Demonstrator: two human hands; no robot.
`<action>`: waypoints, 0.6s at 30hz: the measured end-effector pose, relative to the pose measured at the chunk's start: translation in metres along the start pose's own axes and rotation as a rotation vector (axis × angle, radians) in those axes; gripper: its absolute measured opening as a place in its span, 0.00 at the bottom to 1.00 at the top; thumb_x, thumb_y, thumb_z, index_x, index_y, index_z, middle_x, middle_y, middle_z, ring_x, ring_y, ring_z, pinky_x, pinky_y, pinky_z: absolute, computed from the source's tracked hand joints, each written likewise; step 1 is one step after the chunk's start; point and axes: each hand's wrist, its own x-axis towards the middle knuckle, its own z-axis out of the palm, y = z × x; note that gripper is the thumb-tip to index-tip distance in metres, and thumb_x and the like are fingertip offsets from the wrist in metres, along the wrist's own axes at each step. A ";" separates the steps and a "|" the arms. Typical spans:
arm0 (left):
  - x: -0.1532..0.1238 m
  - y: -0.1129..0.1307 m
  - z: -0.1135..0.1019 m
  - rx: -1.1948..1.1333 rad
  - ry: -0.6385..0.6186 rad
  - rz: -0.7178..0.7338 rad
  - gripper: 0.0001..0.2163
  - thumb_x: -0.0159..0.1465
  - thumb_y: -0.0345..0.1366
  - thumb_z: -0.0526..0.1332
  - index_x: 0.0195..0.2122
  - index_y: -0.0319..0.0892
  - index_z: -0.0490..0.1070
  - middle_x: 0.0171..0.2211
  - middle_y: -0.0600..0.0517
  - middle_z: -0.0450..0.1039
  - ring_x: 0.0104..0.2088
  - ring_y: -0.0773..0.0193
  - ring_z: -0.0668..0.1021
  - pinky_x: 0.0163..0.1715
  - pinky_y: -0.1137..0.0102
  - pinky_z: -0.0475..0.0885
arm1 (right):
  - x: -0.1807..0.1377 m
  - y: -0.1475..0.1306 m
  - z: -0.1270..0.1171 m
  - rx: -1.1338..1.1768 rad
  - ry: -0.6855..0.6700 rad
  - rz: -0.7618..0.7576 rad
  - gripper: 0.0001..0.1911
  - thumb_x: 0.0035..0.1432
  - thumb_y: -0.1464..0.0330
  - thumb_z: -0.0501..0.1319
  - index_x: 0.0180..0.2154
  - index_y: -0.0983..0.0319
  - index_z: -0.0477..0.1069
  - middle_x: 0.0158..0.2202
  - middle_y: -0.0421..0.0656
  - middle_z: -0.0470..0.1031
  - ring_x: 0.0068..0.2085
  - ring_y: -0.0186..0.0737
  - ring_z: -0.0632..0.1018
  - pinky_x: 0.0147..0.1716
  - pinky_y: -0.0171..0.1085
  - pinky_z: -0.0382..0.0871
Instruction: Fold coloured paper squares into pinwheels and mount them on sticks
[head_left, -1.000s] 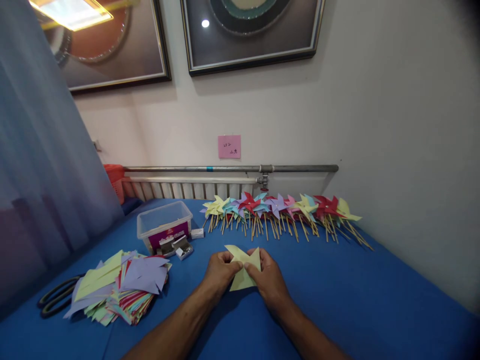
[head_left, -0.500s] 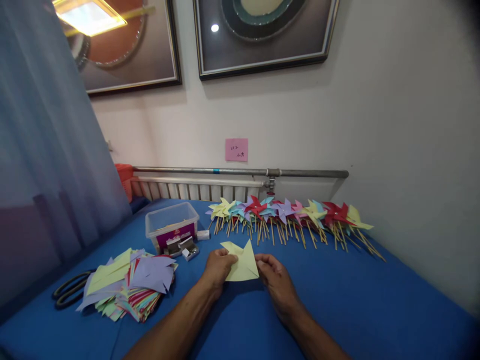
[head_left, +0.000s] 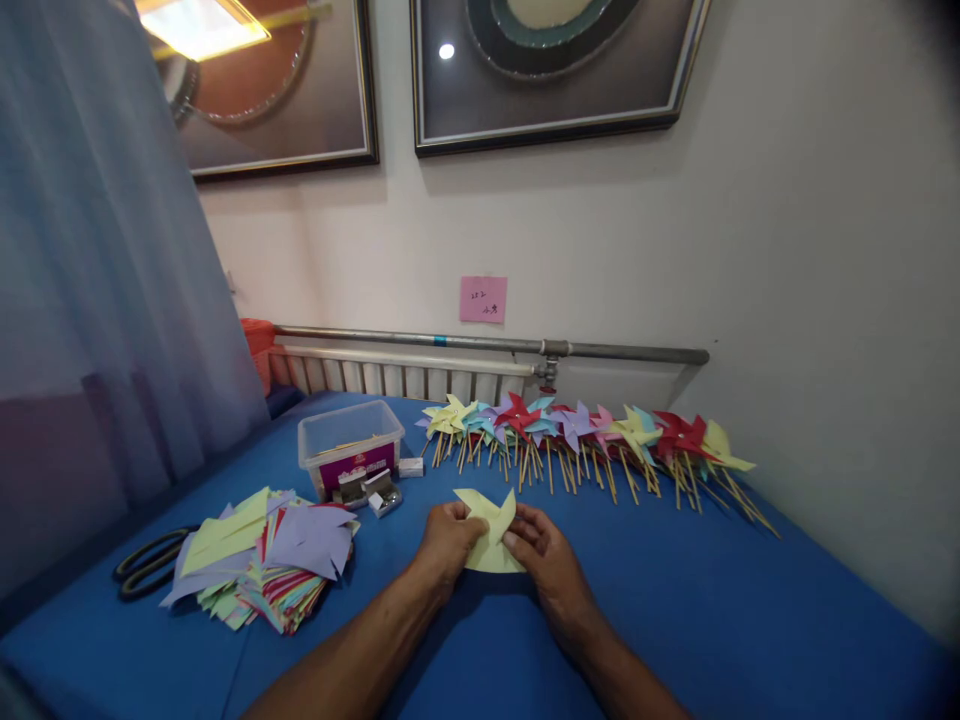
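Between my two hands is a pale yellow paper pinwheel (head_left: 491, 550), held just above the blue table cover. My left hand (head_left: 448, 545) pinches its left side, thumb pressed toward the middle of the sheet. On the other side my right hand (head_left: 544, 555) grips the right edge, where a corner is bent inward. Two pointed corners stick up at the top of the paper. The fingers behind the sheet are partly hidden.
To the left lies a stack of cut coloured paper (head_left: 277, 555) beside black-handled scissors (head_left: 150, 562). A clear plastic tub (head_left: 351, 440) holds sticks, with small open boxes (head_left: 381, 492) before it. Finished pinwheels on sticks (head_left: 577, 430) line the back.
My right hand has moved its corner of the yellow paper inward, toward the middle. My left hand keeps its pinch. The whole view has shifted slightly.
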 end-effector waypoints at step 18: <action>-0.009 -0.002 0.007 0.092 -0.050 0.012 0.03 0.45 0.31 0.66 0.21 0.39 0.72 0.17 0.54 0.71 0.16 0.69 0.69 0.18 0.74 0.62 | -0.007 -0.014 0.014 -0.056 0.115 0.046 0.23 0.45 0.58 0.72 0.41 0.59 0.72 0.32 0.44 0.84 0.33 0.52 0.84 0.34 0.44 0.76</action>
